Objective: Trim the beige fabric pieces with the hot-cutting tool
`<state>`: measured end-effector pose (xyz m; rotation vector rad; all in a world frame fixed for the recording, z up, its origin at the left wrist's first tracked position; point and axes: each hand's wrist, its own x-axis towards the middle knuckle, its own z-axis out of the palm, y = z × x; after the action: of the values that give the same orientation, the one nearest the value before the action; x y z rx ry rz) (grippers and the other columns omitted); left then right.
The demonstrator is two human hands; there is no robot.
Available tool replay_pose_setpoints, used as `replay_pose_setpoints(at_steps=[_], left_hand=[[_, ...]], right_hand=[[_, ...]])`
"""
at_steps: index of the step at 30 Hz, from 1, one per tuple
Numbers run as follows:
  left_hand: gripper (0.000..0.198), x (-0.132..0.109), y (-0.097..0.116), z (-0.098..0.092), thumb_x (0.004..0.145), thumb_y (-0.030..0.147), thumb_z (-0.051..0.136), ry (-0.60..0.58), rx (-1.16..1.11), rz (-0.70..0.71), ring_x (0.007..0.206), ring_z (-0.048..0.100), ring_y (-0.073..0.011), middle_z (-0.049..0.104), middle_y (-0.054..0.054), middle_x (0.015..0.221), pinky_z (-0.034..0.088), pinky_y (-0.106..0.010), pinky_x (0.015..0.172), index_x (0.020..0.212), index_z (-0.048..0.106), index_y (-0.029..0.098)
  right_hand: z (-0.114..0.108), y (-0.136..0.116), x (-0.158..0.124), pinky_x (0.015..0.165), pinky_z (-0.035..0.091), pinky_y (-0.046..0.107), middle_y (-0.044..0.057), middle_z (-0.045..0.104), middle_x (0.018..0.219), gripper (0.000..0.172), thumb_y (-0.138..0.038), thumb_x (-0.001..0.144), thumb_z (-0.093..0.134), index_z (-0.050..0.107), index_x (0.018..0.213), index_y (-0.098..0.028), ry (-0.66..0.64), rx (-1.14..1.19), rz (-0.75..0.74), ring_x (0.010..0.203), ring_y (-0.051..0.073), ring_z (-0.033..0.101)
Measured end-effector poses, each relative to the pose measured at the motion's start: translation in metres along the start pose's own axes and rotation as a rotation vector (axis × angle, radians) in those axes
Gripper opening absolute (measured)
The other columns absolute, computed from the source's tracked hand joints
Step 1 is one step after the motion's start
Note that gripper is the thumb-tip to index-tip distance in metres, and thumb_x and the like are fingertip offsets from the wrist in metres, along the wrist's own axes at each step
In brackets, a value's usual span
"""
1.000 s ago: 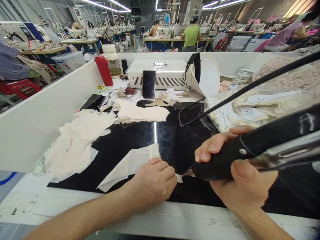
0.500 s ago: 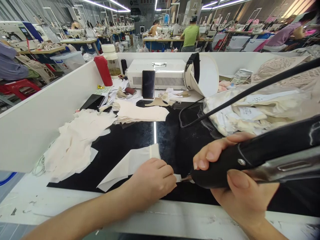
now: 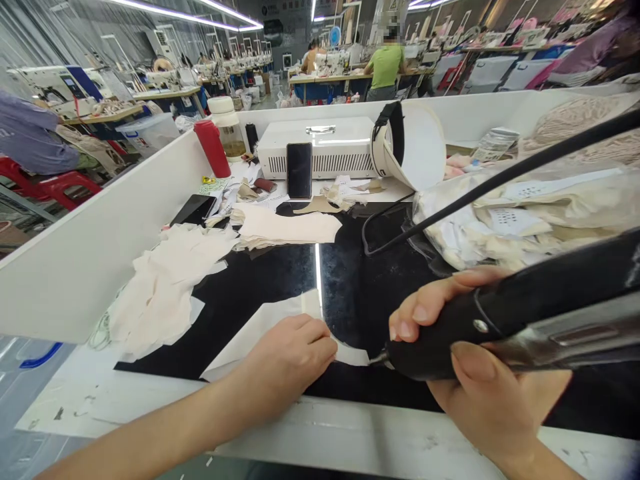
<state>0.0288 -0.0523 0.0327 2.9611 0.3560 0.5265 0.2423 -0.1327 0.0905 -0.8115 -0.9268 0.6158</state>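
- The left hand (image 3: 303, 347) lies on a cream fabric piece (image 3: 267, 320), thumb and fingers drawn together on its near edge (the very tips are partly hidden).
- That fabric piece lies on a black board (image 3: 345, 287) in front of the person; a narrow pale strip (image 3: 350, 353) shows to the right of the fingers.
- The right hand (image 3: 495, 400) is closed around a black-handled tool (image 3: 440, 347) — thumb on the near side, fingers over the top — with a long metal part running along its underside.
- The tool's pointed metal tip (image 3: 379, 360) is at the strip's right end, so close that I cannot tell whether they touch.
- A black cable (image 3: 480, 193) slopes across the right half, above the tool, and bends back on the board.
- Beyond the left hand, a neat stack of pale cut pieces (image 3: 290, 228) lies at the board's far edge; a looser heap of pale pieces (image 3: 165, 293) spreads to its left.
- Behind the stack, a phone (image 3: 299, 170) stands upright before a white vented box (image 3: 320, 137), with a red bottle (image 3: 211, 148) to the left and a visor (image 3: 423, 150) to the right.
- A clear plastic bag (image 3: 505, 223) of pale fabric sits beyond the right hand.
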Motion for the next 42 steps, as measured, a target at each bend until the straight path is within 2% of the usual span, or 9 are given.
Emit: replay_pose_setpoints(at_steps=[3, 13, 18, 20, 26, 35, 39, 42], left_hand=[[0.026, -0.007, 0.002, -0.001, 0.118, 0.005, 0.061, 0.005, -0.060, -0.023, 0.090, 0.072, -0.0199, 0.075, -0.003, 0.097, 0.062, -0.033, 0.087, 0.097, 0.070, 0.018], [0.026, -0.018, 0.015, -0.004, 0.123, 0.015, 0.061, 0.091, -0.169, -0.058, 0.094, 0.075, -0.0172, 0.078, -0.004, 0.100, 0.065, -0.030, 0.093, 0.100, 0.073, 0.018], [0.028, -0.019, 0.015, -0.002, 0.124, 0.010, 0.055, 0.127, -0.122, 0.032, 0.111, 0.081, -0.0180, 0.085, -0.009, 0.125, 0.066, -0.031, 0.107, 0.103, 0.072, 0.016], [0.028, -0.019, 0.013, 0.000, 0.124, 0.010, 0.053, 0.130, -0.133, 0.048, 0.113, 0.081, -0.0177, 0.086, -0.008, 0.129, 0.066, -0.032, 0.108, 0.104, 0.072, 0.016], [0.027, -0.018, 0.012, 0.001, 0.125, 0.012, 0.054, 0.103, -0.188, 0.033, 0.106, 0.080, -0.0161, 0.086, -0.005, 0.115, 0.065, -0.031, 0.105, 0.104, 0.072, 0.017], [0.022, -0.013, 0.014, -0.001, 0.124, 0.017, 0.058, 0.093, -0.352, -0.075, 0.105, 0.080, -0.0197, 0.085, -0.005, 0.110, 0.063, -0.033, 0.104, 0.111, 0.076, 0.018], [0.014, -0.012, 0.017, -0.003, 0.122, 0.017, 0.062, 0.084, -0.352, -0.125, 0.101, 0.078, -0.0214, 0.083, -0.005, 0.108, 0.064, -0.034, 0.098, 0.120, 0.076, 0.017], [0.017, -0.013, 0.019, -0.003, 0.122, 0.017, 0.062, 0.097, -0.327, -0.129, 0.099, 0.076, -0.0208, 0.080, -0.005, 0.104, 0.064, -0.031, 0.093, 0.116, 0.078, 0.017]], right_hand=[[0.000, -0.002, -0.001, 0.057, 0.062, 0.034, -0.004, 0.072, 0.079, 0.049, -0.049, 0.085, 0.109, 0.074, 0.115, -0.032, 0.006, -0.019, -0.011, 0.062, 0.018, 0.068], [0.000, -0.004, -0.006, 0.059, 0.064, 0.033, -0.004, 0.073, 0.079, 0.048, -0.050, 0.085, 0.108, 0.073, 0.115, -0.032, 0.008, -0.034, 0.006, 0.064, 0.019, 0.068], [0.001, -0.005, -0.006, 0.059, 0.062, 0.033, -0.004, 0.072, 0.080, 0.045, -0.047, 0.087, 0.106, 0.075, 0.115, -0.030, 0.024, -0.016, 0.009, 0.063, 0.018, 0.068], [0.000, -0.005, -0.005, 0.059, 0.062, 0.034, -0.003, 0.072, 0.081, 0.045, -0.046, 0.086, 0.107, 0.076, 0.115, -0.030, 0.028, -0.009, 0.020, 0.064, 0.019, 0.068], [0.000, -0.002, -0.001, 0.061, 0.063, 0.034, -0.003, 0.073, 0.083, 0.043, -0.044, 0.088, 0.106, 0.077, 0.117, -0.031, 0.030, 0.002, -0.005, 0.066, 0.019, 0.068], [0.000, 0.000, -0.007, 0.061, 0.063, 0.031, -0.004, 0.074, 0.082, 0.045, -0.045, 0.088, 0.107, 0.076, 0.117, -0.030, 0.002, 0.026, 0.014, 0.066, 0.017, 0.069], [0.000, -0.002, -0.008, 0.062, 0.065, 0.030, -0.004, 0.076, 0.083, 0.045, -0.044, 0.088, 0.107, 0.077, 0.118, -0.031, -0.003, 0.039, 0.011, 0.066, 0.016, 0.071], [0.001, -0.002, -0.007, 0.061, 0.065, 0.029, -0.005, 0.077, 0.082, 0.045, -0.044, 0.086, 0.108, 0.076, 0.117, -0.032, -0.001, 0.044, 0.011, 0.065, 0.016, 0.071]])
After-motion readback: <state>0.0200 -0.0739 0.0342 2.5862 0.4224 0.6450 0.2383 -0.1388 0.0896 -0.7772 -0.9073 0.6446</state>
